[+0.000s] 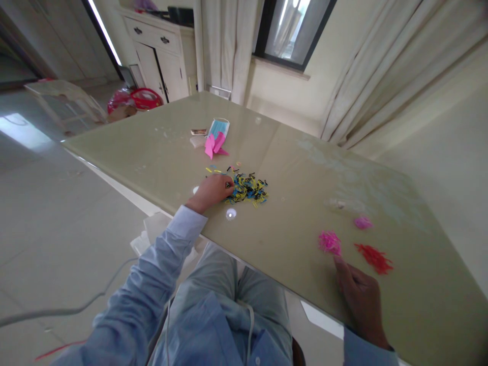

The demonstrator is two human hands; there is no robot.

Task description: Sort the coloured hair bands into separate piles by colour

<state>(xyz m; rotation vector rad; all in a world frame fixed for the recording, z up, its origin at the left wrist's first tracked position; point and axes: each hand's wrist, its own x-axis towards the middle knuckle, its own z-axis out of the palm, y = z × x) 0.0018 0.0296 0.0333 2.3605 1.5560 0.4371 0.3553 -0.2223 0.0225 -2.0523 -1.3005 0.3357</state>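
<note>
My left hand (214, 192) rests at the left edge of a mixed pile of small yellow, blue and black strips (249, 189). Its fingers are drawn together in a pinch, and whatever lies between them is too small to name. Farther right, my right hand (360, 295) is closed with curled fingers, its tips at the near edge of a bright pink pile of strips (330, 242). What it may hold is hidden. A red pile of strips (374, 258) lies just beyond that hand, and a smaller purple-pink pile (363, 222) sits behind.
The glossy table (290, 229) has a small clear round piece (231, 214) near its front edge. Toward the back lie a blue face mask (219, 127), pink folded paper (215, 145) and a small flat item (199, 132). A clear plastic piece (346, 205) lies at right.
</note>
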